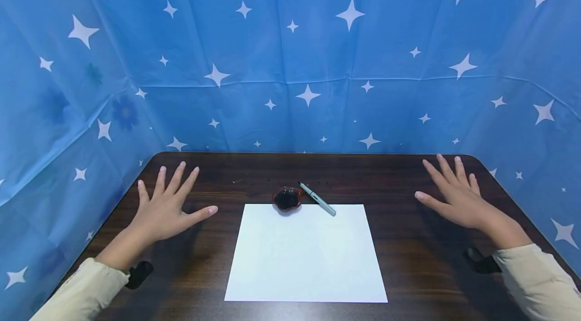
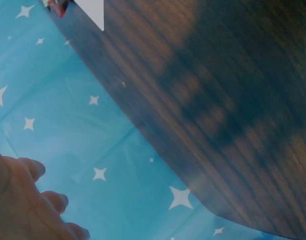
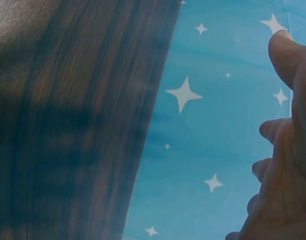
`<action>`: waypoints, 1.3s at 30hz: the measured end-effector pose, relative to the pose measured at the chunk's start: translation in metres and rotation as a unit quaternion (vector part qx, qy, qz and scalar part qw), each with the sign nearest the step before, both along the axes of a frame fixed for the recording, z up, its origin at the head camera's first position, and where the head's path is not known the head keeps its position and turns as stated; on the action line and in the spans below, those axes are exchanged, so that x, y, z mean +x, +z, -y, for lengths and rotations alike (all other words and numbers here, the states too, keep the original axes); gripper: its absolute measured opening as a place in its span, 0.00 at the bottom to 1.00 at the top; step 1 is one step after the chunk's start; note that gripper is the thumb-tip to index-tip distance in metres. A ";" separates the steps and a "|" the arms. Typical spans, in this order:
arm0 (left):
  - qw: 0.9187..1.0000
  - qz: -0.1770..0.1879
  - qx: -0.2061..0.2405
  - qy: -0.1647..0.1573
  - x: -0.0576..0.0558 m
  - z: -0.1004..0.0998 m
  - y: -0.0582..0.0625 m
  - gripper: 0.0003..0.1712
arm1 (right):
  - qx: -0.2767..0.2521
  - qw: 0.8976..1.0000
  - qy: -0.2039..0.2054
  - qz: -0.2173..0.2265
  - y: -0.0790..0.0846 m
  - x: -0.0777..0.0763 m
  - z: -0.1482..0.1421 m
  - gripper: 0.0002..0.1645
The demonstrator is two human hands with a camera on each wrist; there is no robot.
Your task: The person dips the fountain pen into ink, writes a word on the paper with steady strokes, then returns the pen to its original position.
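Note:
A white sheet of paper (image 1: 305,255) lies on the dark wooden table. At its far edge stands a small reddish, see-through dish (image 1: 288,200) with something black in it, too small to tell what. Beside it a slim grey-green pen (image 1: 318,200) lies slantwise, its dark tip pointing away and to the left, its other end on the paper. To the left of the paper, my left hand (image 1: 164,214) hovers with fingers spread, holding nothing. My right hand (image 1: 460,202), likewise spread and bare, hovers over the table's right side. Both cast shadows on the wood.
A blue curtain (image 1: 308,58) with white stars hangs behind the table and along both sides. The table (image 1: 218,169) has rounded far corners. Dark bands (image 1: 138,274) sit at both wrists, by the cream sleeves (image 1: 83,290).

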State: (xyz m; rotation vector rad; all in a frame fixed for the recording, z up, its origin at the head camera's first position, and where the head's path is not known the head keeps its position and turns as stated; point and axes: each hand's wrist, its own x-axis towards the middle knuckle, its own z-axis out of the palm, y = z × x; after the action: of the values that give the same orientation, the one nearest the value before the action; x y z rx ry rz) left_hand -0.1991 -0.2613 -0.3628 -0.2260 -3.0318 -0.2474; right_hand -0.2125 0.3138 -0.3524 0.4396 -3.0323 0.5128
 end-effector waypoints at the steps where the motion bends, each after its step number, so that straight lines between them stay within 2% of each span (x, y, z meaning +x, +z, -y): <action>1: 1.000 0.000 0.001 -0.001 0.000 -0.001 -0.001 0.62 | -0.001 1.000 0.002 0.001 0.000 -0.001 0.002 0.52; 8: 1.000 0.006 0.005 -0.014 0.003 -0.007 -0.014 0.61 | -0.010 1.000 0.017 0.010 -0.003 -0.013 0.023 0.52; 14: 0.999 0.008 0.013 -0.028 0.012 -0.017 -0.031 0.60 | -0.020 0.999 0.042 0.024 -0.003 -0.026 0.051 0.52; 21: 0.998 0.027 0.022 -0.055 0.022 -0.036 -0.052 0.59 | -0.032 0.997 0.063 0.035 -0.015 -0.038 0.082 0.50; 28: 0.994 0.054 0.022 -0.089 0.032 -0.051 -0.063 0.57 | -0.041 0.996 0.074 0.034 -0.029 -0.050 0.110 0.49; 32: 0.990 0.082 0.015 -0.113 0.036 -0.056 -0.067 0.57 | -0.055 0.994 0.088 0.040 -0.038 -0.056 0.123 0.48; 39: 0.975 0.139 0.045 -0.165 0.041 -0.059 -0.074 0.56 | -0.080 0.990 0.106 0.056 -0.056 -0.063 0.140 0.48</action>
State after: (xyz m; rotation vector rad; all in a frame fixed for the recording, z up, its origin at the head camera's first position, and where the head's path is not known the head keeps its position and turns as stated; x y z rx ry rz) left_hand -0.1578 -0.2027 -0.4366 -0.7508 -3.2280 -0.4754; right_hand -0.2755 0.1739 -0.4086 0.7526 -3.0326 0.8120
